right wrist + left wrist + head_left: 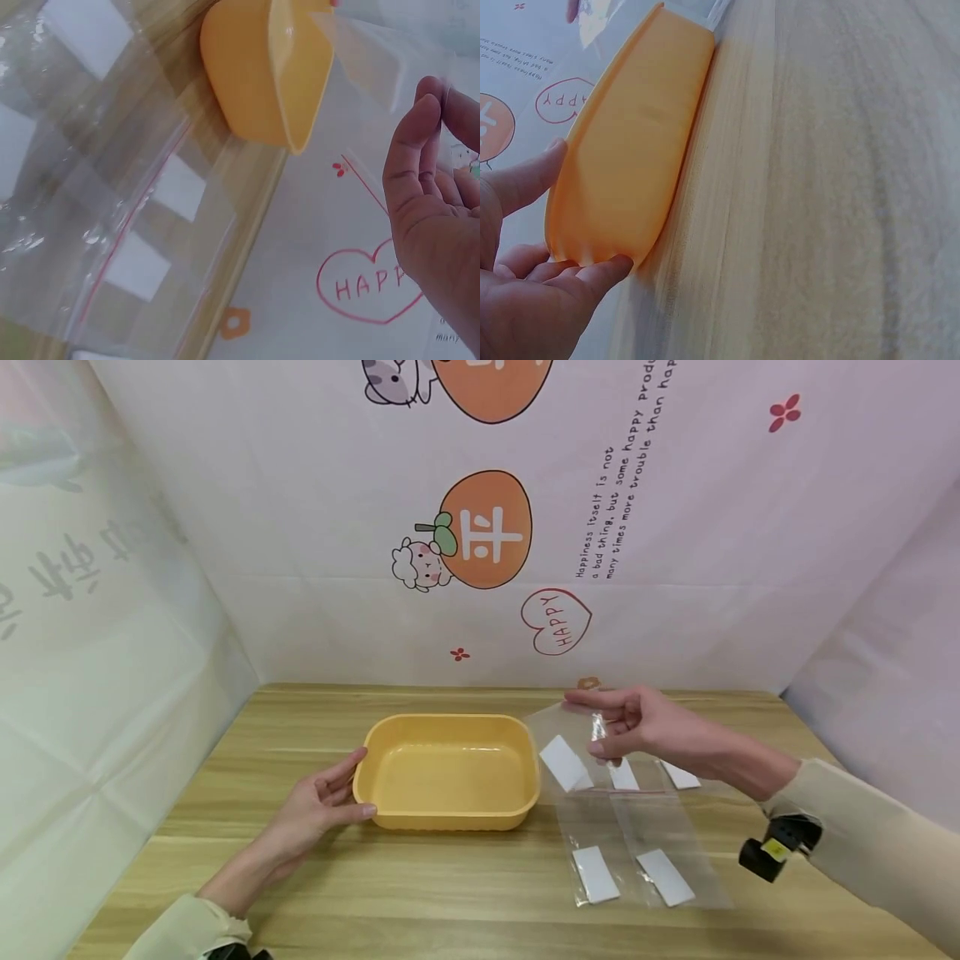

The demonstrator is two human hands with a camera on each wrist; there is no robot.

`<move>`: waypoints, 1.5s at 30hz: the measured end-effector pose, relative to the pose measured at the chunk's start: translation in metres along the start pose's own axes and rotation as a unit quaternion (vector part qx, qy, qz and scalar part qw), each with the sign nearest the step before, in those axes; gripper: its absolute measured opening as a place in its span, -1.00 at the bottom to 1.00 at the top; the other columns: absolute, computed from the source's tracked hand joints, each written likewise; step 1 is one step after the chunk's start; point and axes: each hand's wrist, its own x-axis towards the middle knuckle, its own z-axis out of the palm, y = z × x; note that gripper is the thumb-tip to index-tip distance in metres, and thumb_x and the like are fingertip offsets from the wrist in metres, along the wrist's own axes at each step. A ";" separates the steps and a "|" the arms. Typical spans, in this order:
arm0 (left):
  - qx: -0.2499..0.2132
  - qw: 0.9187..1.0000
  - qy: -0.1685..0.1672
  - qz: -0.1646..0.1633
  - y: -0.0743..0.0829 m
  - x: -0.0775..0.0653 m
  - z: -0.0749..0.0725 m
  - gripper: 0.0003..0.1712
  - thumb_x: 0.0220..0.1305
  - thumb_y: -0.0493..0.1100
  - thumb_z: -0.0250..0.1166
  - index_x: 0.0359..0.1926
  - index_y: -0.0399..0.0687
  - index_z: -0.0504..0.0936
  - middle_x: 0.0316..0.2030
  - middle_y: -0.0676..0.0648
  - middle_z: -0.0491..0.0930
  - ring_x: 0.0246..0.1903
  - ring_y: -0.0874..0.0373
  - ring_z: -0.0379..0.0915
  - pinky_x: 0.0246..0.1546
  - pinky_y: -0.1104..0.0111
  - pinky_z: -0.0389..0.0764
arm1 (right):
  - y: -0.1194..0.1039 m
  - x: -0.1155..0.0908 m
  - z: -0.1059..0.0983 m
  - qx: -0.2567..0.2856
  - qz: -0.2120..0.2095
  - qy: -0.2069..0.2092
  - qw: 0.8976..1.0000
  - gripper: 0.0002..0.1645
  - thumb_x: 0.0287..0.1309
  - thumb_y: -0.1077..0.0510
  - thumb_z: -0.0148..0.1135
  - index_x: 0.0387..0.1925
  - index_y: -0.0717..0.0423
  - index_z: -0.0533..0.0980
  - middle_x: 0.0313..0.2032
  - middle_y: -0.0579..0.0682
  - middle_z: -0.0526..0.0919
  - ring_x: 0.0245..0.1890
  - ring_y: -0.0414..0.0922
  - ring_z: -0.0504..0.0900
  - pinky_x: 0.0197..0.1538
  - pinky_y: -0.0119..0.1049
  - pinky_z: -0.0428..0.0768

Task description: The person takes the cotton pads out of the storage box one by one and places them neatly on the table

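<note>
My left hand (pixel 306 817) grips the left end of a yellow plastic tray (pixel 450 770), which sits on the wooden table. In the left wrist view its thumb and fingertips are against the tray's end wall (pixel 630 142). The tray holds nothing. Just right of it, my right hand (pixel 648 731) pinches a clear plastic bag (pixel 551 717) between thumb and fingers. A white card (pixel 564 762) shows in that bag, which hangs over other bags and overlaps the tray's right rim in the head view.
Several clear zip bags (pixel 588 822) with red seal lines lie on the table at the right, with white cards (pixel 666 877) in them. Behind the table (pixel 420 893) hangs a white printed cloth (pixel 330 635), with more cloth at both sides.
</note>
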 end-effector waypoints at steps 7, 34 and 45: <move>-0.002 1.000 0.002 0.001 0.000 0.000 0.000 0.12 0.31 -0.27 0.51 0.68 -0.18 -0.01 0.65 -0.22 -0.08 0.57 -0.15 -0.03 0.34 0.40 0.39 | 0.024 -0.033 -0.013 0.024 -0.011 -0.001 1.000 -0.01 0.27 0.33 0.42 0.62 0.22 0.15 0.59 0.23 0.17 -0.33 -0.15 0.62 -0.23 -0.27 0.74; -0.001 1.000 0.003 0.001 0.000 0.001 -0.001 0.13 0.30 -0.27 0.51 0.68 -0.17 0.00 0.65 -0.23 -0.09 0.57 -0.15 -0.02 0.35 0.38 0.37 | 0.131 -0.137 -0.054 0.090 0.048 -0.022 0.995 -0.13 0.52 0.44 0.05 0.70 0.04 0.01 0.54 -0.46 0.26 0.01 -0.55 0.40 0.06 -0.17 0.71; 0.003 1.000 0.005 0.004 0.000 0.001 -0.001 0.13 0.29 -0.28 0.52 0.67 -0.21 0.01 0.64 -0.24 -0.08 0.56 -0.16 -0.02 0.35 0.38 0.36 | 0.163 -0.162 -0.069 0.024 0.051 -0.035 0.998 -0.10 0.46 0.44 0.13 0.67 0.23 -0.03 0.48 -0.59 0.28 0.09 -0.33 0.60 0.03 -0.18 0.75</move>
